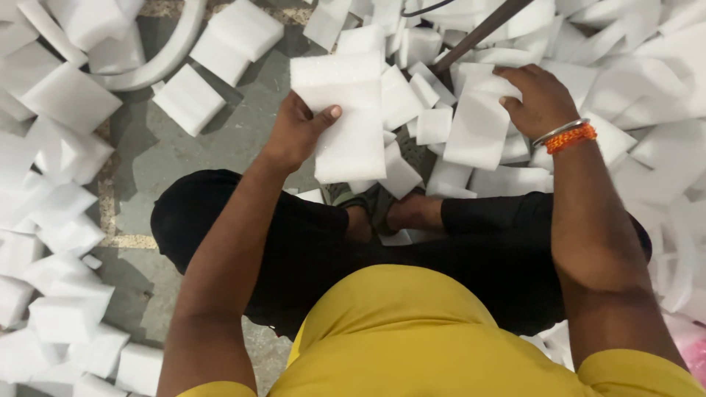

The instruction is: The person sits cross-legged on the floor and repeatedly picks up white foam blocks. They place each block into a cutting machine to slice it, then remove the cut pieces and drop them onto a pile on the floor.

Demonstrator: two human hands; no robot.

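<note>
2 hands work among dozens of white foam blocks strewn over the grey floor point(158, 158). The left hand point(298, 132) clamps 1 white rectangular foam slab point(351, 117) upright; the right hand point(539, 99) grips 1 smaller white foam slab point(476, 129) just beside it.

Loose white foam blocks point(70, 95) lie scattered over the grey concrete floor point(158, 154), piled thick along the left edge and across the top right. A curved white foam strip point(173, 55) bends through the upper left. A dark metal rod point(478, 33) slants across the top centre. Black trousers point(294, 250) cover the crossed legs, above a yellow shirt point(397, 331). A pink bag corner point(691, 345) shows at lower right.
</note>
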